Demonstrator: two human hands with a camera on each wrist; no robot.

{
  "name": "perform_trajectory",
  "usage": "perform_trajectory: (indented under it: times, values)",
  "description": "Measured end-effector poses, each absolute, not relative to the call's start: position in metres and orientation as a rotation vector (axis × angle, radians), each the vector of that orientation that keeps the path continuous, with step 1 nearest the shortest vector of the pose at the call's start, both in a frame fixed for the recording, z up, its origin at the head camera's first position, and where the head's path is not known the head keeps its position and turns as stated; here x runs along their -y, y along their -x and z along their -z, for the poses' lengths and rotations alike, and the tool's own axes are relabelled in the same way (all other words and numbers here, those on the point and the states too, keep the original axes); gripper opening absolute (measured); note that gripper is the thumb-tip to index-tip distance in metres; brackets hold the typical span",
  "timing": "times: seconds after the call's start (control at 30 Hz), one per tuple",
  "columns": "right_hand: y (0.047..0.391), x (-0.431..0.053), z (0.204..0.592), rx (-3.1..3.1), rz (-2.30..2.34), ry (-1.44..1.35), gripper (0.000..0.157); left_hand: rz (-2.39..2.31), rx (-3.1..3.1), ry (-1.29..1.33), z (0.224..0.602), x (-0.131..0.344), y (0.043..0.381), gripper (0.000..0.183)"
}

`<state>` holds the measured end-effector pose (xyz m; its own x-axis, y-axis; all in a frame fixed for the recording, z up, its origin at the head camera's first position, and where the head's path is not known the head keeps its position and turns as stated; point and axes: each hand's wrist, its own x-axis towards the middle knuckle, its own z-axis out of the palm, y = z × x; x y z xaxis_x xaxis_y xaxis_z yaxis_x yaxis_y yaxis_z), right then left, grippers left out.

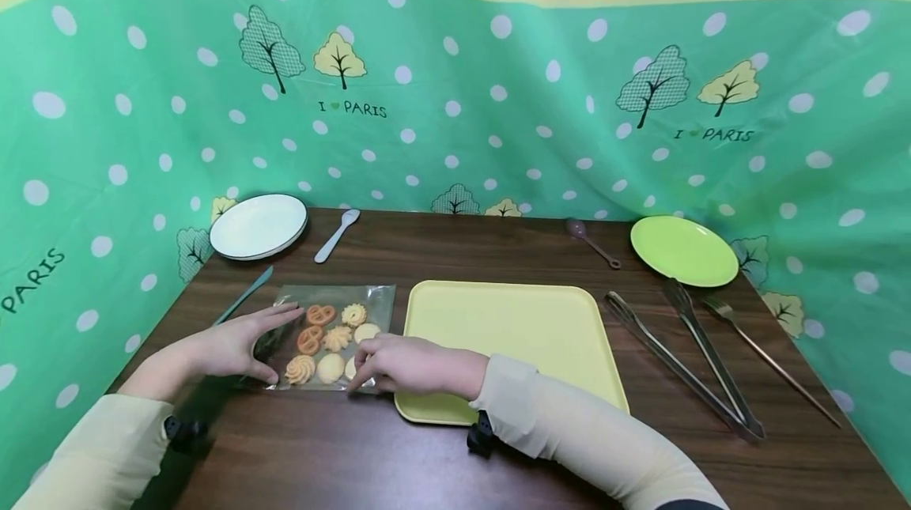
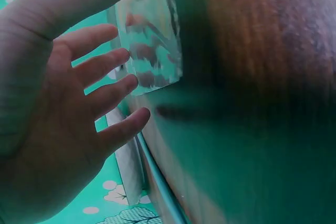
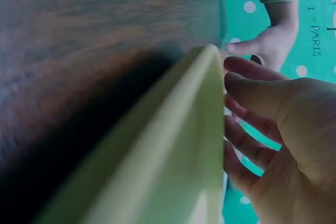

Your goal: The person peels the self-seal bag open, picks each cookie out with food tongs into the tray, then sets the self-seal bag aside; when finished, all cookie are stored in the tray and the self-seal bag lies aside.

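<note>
A clear flat bag (image 1: 384, 300) lies on the table, with cookies and pretzel shapes (image 1: 321, 315) showing in rows. My left hand (image 1: 245, 344) spreads at the bag's left side, thumb near its lower left corner. In the left wrist view the fingers of that left hand (image 2: 94, 93) stand apart beside the bag (image 2: 152, 35). Over the bag's lower right part is my right hand (image 1: 409, 364), covering some cookies, its index finger reaching to the bottom edge. The right wrist view shows this right hand (image 3: 268, 119) with loosely bent fingers beyond the tray's rim.
A yellow tray (image 1: 498, 312) lies right of the bag. Metal tongs (image 1: 701, 352), a fork (image 1: 772, 364) and a green plate (image 1: 683, 251) are at right. A purple spoon (image 1: 593, 243), white spoon (image 1: 337, 236), white plates (image 1: 258, 227) and blue knife (image 1: 244, 295) lie farther back.
</note>
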<state>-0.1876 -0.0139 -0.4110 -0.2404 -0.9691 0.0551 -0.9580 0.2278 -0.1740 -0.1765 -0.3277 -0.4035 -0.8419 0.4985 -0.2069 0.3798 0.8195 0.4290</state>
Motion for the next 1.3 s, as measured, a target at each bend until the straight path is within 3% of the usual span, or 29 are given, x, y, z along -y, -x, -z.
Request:
perform_trajectory:
  times: [0.47,0.77,1.03,1.3]
  values:
    - [0.184,0.020,0.420,-2.526,0.186,1.989,0.012,-0.449,-2.717,-0.673,0.407,0.323,0.178,0.101]
    - [0.185,0.021,0.421,-2.563,0.110,1.932,0.025,-0.460,-2.705,-0.651,0.407,0.321,0.179,0.102]
    - [0.186,0.023,0.420,-2.587,0.068,1.961,0.010,-0.477,-2.690,-0.659,0.407,0.320,0.179,0.101]
    - [0.185,0.031,0.417,-2.579,0.026,1.945,0.015,-0.479,-2.693,-0.626,0.410,0.323,0.178,0.104]
